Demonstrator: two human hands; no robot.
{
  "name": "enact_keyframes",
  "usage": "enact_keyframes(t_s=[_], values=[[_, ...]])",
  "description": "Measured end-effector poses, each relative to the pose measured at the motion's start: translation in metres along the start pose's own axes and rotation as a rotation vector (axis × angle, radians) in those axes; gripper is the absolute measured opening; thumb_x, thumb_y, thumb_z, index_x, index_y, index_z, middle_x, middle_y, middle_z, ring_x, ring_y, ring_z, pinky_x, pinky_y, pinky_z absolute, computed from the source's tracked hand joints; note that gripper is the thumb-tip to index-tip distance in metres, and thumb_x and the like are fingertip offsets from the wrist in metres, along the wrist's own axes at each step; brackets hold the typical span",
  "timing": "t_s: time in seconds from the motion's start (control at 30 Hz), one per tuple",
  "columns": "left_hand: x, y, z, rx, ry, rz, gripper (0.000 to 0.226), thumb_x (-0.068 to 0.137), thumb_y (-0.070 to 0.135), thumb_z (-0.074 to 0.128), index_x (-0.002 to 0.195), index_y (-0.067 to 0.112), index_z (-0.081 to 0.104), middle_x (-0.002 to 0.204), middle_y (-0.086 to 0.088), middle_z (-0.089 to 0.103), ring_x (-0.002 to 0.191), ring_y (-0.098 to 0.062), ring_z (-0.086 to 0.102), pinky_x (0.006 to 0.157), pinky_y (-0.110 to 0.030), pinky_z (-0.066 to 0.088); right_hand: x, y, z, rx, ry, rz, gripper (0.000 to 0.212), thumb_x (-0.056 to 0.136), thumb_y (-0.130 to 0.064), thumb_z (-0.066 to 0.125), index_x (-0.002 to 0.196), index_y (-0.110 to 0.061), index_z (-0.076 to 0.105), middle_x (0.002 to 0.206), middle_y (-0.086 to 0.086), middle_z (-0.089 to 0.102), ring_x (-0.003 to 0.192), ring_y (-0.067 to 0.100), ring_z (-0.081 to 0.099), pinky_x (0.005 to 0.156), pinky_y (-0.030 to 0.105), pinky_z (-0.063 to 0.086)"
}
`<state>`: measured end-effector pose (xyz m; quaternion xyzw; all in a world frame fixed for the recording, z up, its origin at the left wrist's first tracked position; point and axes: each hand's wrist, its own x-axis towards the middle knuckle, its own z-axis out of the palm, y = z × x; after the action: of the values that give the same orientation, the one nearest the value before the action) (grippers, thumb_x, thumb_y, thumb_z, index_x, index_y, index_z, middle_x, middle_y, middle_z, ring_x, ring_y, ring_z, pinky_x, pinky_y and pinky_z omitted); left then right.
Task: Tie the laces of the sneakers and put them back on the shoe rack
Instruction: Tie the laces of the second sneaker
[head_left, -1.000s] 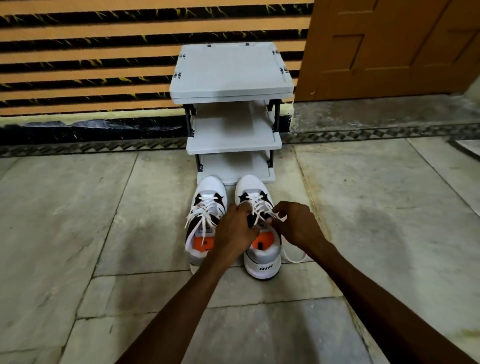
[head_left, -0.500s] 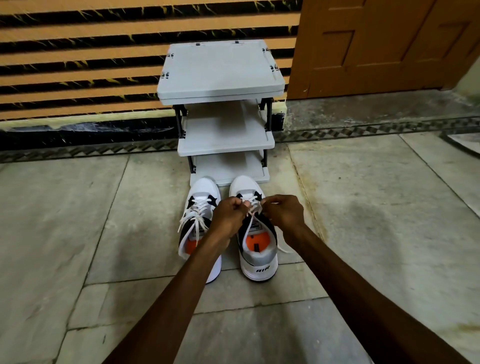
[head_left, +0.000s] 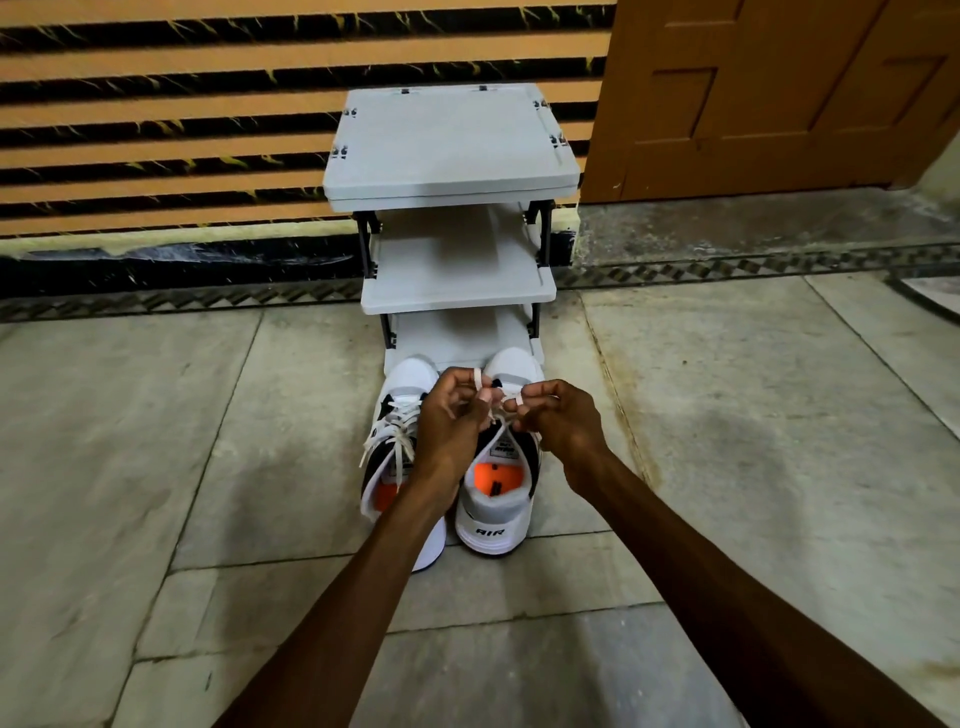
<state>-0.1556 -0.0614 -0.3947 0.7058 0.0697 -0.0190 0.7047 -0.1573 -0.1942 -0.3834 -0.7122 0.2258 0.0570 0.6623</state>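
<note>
white sneakers (head_left: 493, 499), orange insoles, rt lace (head_left: 493, 415) pinched

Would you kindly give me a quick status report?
Left hand and right hand pinching right sneaker lace. Left sneaker untied. Shoe rack shelves bare.

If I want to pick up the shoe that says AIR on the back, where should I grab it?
Probably by the heel collar of the AIR sneaker, coming from the near side, above the heel. The padded rim round the orange insole is open and faces the person, so fingers can slip inside with the thumb on the back. Both the left hand and right hand are busy with its laces further forward.
</note>
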Motion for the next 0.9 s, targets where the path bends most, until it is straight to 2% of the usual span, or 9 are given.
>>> enact_keyframes(t_s=[0.17, 0.27, 0.37, 0.5, 0.6, 0.67, 0.77, 0.83, 0.9], values=[[-0.004, 0.02, -0.003, -0.061, -0.126, 0.09, 0.02, 0.096, 0.005, 0.053, 0.115, 0.002, 0.057, 0.082, -0.011, 0.069, 0.072, -0.015, 0.072, 0.069, -0.026, 0.059, 0.0, -0.006, -0.007, -0.104, -0.031, -0.061, 0.018, 0.082, 0.011, 0.06, 0.089, -0.005, 0.064, 0.083, 0.014, 0.067, 0.058, 0.015, 0.061, 0.037, 0.009, 0.039], [-0.005, 0.033, -0.005, -0.089, -0.138, 0.144, 0.03, 0.095, 0.002, 0.053, 0.125, 0.003, 0.055, 0.082, -0.012, 0.068, 0.064, -0.01, 0.07, 0.065, -0.023, 0.058, 0.001, -0.006, -0.01, -0.187, -0.033, -0.091, 0.018, 0.081, 0.007, 0.064, 0.081, -0.01, 0.066, 0.083, 0.011, 0.071, 0.061, 0.015, 0.064, 0.053, 0.019, 0.052], [-0.003, 0.049, -0.005, -0.071, -0.169, 0.163, 0.029, 0.093, 0.004, 0.056, 0.122, 0.007, 0.056, 0.088, -0.012, 0.071, 0.073, -0.016, 0.073, 0.069, -0.029, 0.06, 0.001, -0.007, -0.014, -0.253, -0.101, -0.132, 0.023, 0.08, 0.005, 0.068, 0.077, -0.018, 0.067, 0.079, 0.007, 0.075, 0.064, 0.012, 0.069, 0.065, 0.029, 0.057], [0.011, 0.059, -0.001, 0.103, -0.148, 0.153, 0.025, 0.094, 0.013, 0.058, 0.119, 0.014, 0.059, 0.099, -0.009, 0.075, 0.093, -0.023, 0.073, 0.084, -0.037, 0.058, -0.002, -0.013, -0.015, -0.34, -0.298, -0.195, 0.017, 0.072, -0.017, 0.084, 0.081, -0.021, 0.07, 0.082, 0.004, 0.074, 0.073, 0.013, 0.069, 0.065, 0.021, 0.053], [0.025, 0.048, -0.002, 0.252, -0.104, 0.018, 0.03, 0.096, 0.025, 0.051, 0.126, 0.02, 0.054, 0.117, -0.01, 0.07, 0.105, -0.023, 0.068, 0.096, -0.041, 0.053, -0.006, -0.017, -0.015, -0.509, -0.283, -0.319, 0.014, 0.075, -0.021, 0.082, 0.077, -0.02, 0.068, 0.075, -0.002, 0.074, 0.065, 0.004, 0.067, 0.059, 0.007, 0.048], [0.025, 0.034, -0.004, 0.399, -0.062, -0.108, 0.029, 0.094, 0.022, 0.048, 0.122, 0.02, 0.053, 0.12, -0.011, 0.067, 0.106, -0.026, 0.065, 0.094, -0.041, 0.053, -0.005, -0.019, -0.017, -0.532, -0.224, -0.374, 0.012, 0.083, -0.018, 0.075, 0.074, -0.019, 0.067, 0.074, 0.004, 0.075, 0.061, 0.008, 0.069, 0.058, 0.012, 0.051], [0.009, 0.024, -0.003, 0.63, -0.255, -0.181, 0.017, 0.087, 0.008, 0.055, 0.098, 0.018, 0.061, 0.106, -0.01, 0.068, 0.099, -0.028, 0.064, 0.087, -0.039, 0.051, -0.001, -0.02, -0.023, -0.466, -0.152, -0.359, 0.015, 0.087, -0.019, 0.07, 0.077, -0.009, 0.071, 0.075, 0.008, 0.076, 0.061, 0.012, 0.072, 0.065, 0.028, 0.059], [-0.006, 0.02, 0.0, 0.643, -0.438, -0.184, 0.018, 0.082, 0.011, 0.069, 0.098, 0.018, 0.065, 0.102, -0.006, 0.068, 0.095, -0.022, 0.063, 0.086, -0.033, 0.049, 0.0, -0.021, -0.026, -0.424, -0.142, -0.316, 0.017, 0.088, -0.022, 0.07, 0.083, -0.005, 0.071, 0.079, 0.008, 0.077, 0.063, 0.011, 0.072, 0.062, 0.025, 0.058], [-0.012, 0.012, 0.003, 0.724, -0.444, -0.085, 0.035, 0.073, 0.021, 0.079, 0.105, 0.015, 0.067, 0.106, -0.004, 0.07, 0.094, -0.019, 0.065, 0.081, -0.028, 0.05, -0.002, -0.023, -0.027, -0.375, -0.147, -0.279, 0.02, 0.089, -0.025, 0.069, 0.087, -0.004, 0.07, 0.082, 0.008, 0.077, 0.062, 0.008, 0.071, 0.056, 0.018, 0.052]])
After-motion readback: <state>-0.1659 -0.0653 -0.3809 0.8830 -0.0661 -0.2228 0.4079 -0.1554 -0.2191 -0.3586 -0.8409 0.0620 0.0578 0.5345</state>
